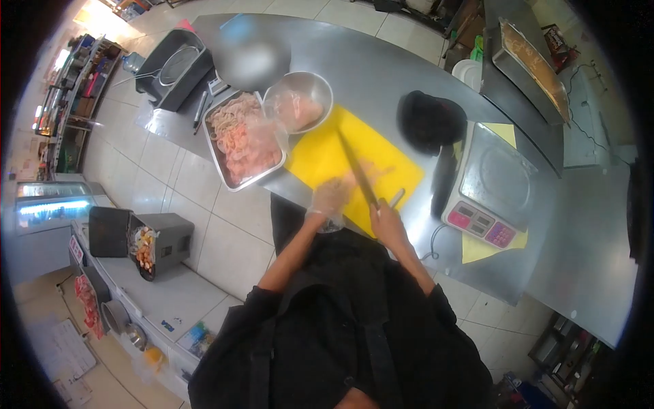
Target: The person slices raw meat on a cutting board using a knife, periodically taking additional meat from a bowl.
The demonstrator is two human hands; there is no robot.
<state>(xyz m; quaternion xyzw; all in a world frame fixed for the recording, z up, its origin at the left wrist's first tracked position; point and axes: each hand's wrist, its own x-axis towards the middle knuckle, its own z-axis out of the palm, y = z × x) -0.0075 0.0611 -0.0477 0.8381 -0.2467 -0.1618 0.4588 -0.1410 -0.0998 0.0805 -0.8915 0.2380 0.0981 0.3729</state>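
A long kitchen knife (355,163) slants across the yellow cutting board (320,153), its blade pointing away from me. My right hand (390,223) is closed around its handle. On the board's near left part, my left hand (330,198), in a clear plastic glove, has its fingers curled against a pale piece of raw meat (350,182) beside the blade. Thin pink meat scraps (381,170) lie right of the knife. A light-coloured handle (397,198) rests near the board's right corner; what it belongs to is unclear.
Left of the board stand a metal tray (216,158) of cut raw meat and a steel bowl (328,92) with larger meat pieces. A digital scale (496,184) and a black cap-like item (430,121) are to the right. A grey bin (178,68) holds a strainer.
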